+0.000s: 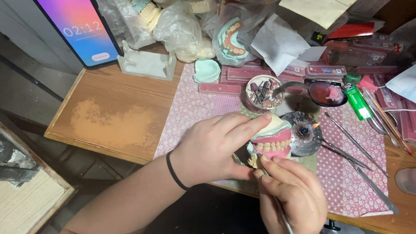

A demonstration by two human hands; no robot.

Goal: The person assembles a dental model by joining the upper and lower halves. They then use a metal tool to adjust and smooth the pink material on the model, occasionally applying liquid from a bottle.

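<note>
We have the denture model (pixel 273 138) gripped in our left hand (pixel 215 151), raised a little above the worktop (pixel 116 118) just in front of the small burner (pixel 304 133), whose flame is lit. The left fingers wrap over the pale cast on top, with the thumb beneath it, so the pink wax gum and the row of teeth face our right hand (pixel 289 193). That hand is closed narrowly, pen-fashion, around a thin metal carving tool (pixel 280 213), whose working end meets the model near its lower edge; the exact contact point is hidden by our fingers.

We judge the model to be fairly heavy for its size and rigid in the plaster part, but brittle if dropped. The wax gum looks soft and easily dented, more so this close to the flame, and the teeth could shift under pressure. So the safest hold seems to be the one we have: on the hard plaster base and sides, never on the pink wax.

Beyond the burner stands a small cup of burs (pixel 264 92) and a dark spoon-like dish (pixel 326 93). To the right of the burner lie several slim steel instruments (pixel 353 141) on the pink patterned cloth (pixel 188 110). Far to the left of the burner, a phone (pixel 72 17) leans at the worktop's corner.
</note>
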